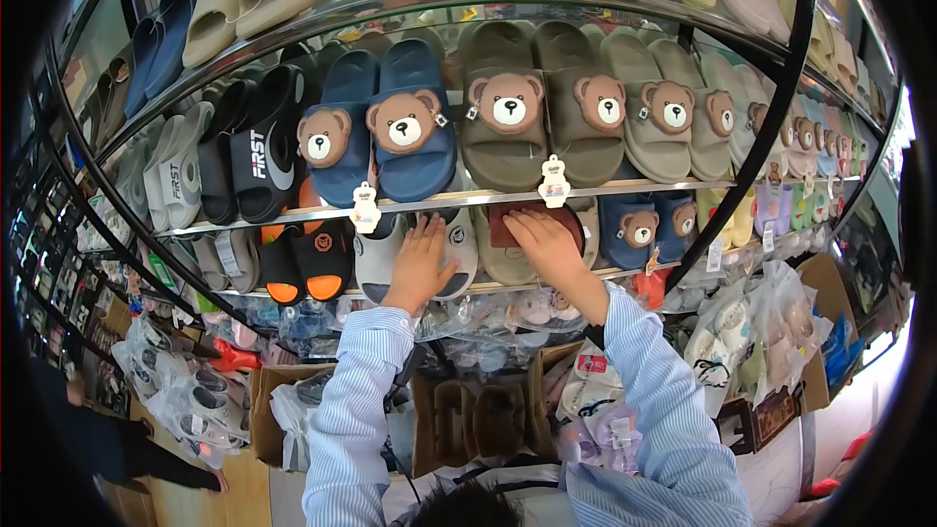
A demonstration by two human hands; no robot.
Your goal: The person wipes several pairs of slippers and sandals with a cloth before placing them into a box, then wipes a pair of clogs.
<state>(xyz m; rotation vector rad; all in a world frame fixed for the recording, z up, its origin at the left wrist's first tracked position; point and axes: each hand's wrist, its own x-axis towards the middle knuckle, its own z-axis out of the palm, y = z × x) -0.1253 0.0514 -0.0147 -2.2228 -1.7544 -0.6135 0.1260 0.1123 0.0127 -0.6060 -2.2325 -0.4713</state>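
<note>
Dark hair (468,509) and blue-striped sleeves (356,420) face a slipper rack (771,102).
Bear-faced slippers (503,151) line the middle shelf (459,200); grey slippers (375,265) sit at the front edge of the lower shelf (517,286), the left hand (422,259) laid palm-down over them, fingers near together, thumb apart. Beside it, the right hand (549,246) reaches over a dark-red panel (505,234); whether its fingers grip, I cannot tell. White tags (366,209) hang from the middle shelf's front edge.

The lone head camera looks forward and down at the shelves (478,196), close to the grey slippers (378,260) mid-frame; the dim, warped left edge seems unreadable.
</note>
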